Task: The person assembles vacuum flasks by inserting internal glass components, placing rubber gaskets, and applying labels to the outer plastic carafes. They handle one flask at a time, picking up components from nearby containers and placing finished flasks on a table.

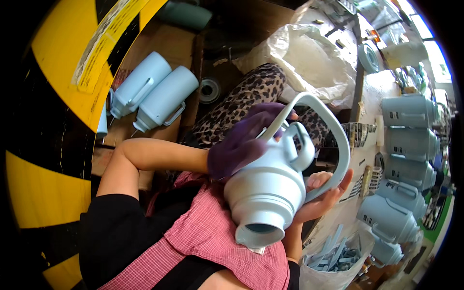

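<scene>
A light blue thermos jug shell (266, 186) lies tilted across my lap, its open round mouth facing down toward my body. Its big curved carrying handle (342, 145) arches up and over to the right, and a smaller side grip (304, 147) sticks out from the body. My left hand (241, 140), in a purple glove with bare fingertips, is closed round the far left side of the shell. From the right, my bare right hand (323, 195) cups the shell, with the lower end of the carrying handle between thumb and fingers.
Two light blue jug shells (166, 99) lie in a cardboard box at left, near a yellow-and-black striped surface (53, 188). A crumpled white sack (309, 58) sits beyond my knees. On the right bench (360, 159) stand several jugs (411, 145); a bag of handle strips (336, 256) sits below.
</scene>
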Demonstrator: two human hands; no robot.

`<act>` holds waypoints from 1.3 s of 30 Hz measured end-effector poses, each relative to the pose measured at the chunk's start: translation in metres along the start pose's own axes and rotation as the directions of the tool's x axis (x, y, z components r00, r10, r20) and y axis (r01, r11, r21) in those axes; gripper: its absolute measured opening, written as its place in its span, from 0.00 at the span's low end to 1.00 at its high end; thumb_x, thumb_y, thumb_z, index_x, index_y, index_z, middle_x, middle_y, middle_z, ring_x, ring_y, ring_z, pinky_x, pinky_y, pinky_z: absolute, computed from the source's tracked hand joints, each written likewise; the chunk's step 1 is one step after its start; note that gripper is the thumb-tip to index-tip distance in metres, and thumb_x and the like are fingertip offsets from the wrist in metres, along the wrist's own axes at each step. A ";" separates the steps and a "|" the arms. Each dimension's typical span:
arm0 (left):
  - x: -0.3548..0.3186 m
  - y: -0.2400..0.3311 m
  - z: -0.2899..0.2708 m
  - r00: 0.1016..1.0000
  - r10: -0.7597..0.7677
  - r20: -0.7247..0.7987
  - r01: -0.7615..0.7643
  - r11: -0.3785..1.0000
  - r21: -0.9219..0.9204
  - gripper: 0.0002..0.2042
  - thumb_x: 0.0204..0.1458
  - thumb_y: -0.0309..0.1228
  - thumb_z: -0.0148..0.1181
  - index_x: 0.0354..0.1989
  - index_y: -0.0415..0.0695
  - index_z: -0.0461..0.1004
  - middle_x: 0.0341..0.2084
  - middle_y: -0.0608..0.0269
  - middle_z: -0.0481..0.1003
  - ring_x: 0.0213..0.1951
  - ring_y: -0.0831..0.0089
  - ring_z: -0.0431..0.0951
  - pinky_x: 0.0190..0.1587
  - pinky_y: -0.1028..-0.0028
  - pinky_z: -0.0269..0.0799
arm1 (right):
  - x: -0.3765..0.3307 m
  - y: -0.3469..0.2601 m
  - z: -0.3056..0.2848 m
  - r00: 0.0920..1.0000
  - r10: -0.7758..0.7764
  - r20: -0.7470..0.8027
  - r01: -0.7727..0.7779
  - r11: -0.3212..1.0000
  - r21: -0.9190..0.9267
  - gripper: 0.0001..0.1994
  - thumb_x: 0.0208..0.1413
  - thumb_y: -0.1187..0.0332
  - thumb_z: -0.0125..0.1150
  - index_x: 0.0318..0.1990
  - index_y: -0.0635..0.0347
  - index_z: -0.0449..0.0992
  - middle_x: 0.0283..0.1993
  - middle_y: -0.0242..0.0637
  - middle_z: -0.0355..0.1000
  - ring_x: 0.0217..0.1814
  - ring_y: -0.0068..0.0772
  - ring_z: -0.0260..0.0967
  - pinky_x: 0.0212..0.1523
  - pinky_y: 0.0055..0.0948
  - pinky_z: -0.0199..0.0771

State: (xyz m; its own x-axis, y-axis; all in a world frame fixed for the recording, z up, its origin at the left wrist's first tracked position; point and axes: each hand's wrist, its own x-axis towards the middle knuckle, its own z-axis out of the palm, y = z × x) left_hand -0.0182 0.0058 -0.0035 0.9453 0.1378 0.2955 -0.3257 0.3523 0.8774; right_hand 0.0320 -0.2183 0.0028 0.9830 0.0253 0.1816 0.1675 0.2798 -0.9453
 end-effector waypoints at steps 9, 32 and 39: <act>-0.007 -0.044 -0.001 0.941 0.129 -0.312 -0.143 0.989 -0.023 0.20 0.68 0.47 0.41 0.43 0.40 0.68 0.53 0.45 0.70 0.54 0.62 0.70 0.63 0.56 0.66 | 0.009 0.012 0.002 0.982 -0.131 0.134 0.114 0.985 0.131 0.28 0.72 0.49 0.43 0.65 0.64 0.59 0.37 0.41 0.69 0.35 0.25 0.63 0.39 0.22 0.62; 0.049 0.014 0.007 0.928 0.263 0.263 -0.267 0.963 -0.020 0.07 0.56 0.28 0.60 0.37 0.42 0.68 0.44 0.47 0.74 0.48 0.58 0.79 0.64 0.49 0.68 | 0.010 -0.032 0.005 0.294 -0.950 0.105 0.952 0.281 -0.124 0.16 0.67 0.60 0.52 0.61 0.44 0.71 0.58 0.33 0.65 0.58 0.40 0.63 0.60 0.43 0.68; 0.123 0.053 -0.007 0.919 0.280 0.278 -0.246 0.958 -0.150 0.13 0.61 0.36 0.59 0.45 0.41 0.67 0.52 0.46 0.68 0.46 0.57 0.79 0.57 0.51 0.74 | 0.115 0.033 -0.024 0.868 0.061 0.494 -0.201 0.951 0.236 0.24 0.71 0.58 0.51 0.67 0.62 0.66 0.63 0.37 0.70 0.62 0.29 0.68 0.62 0.33 0.69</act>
State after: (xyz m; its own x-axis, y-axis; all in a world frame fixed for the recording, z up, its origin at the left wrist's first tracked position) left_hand 0.0809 0.0474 0.0765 0.7824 -0.0320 0.6219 -0.5470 0.4419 0.7110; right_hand 0.1526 -0.2291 -0.0142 0.8263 0.5128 0.2332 -0.0563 0.4870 -0.8716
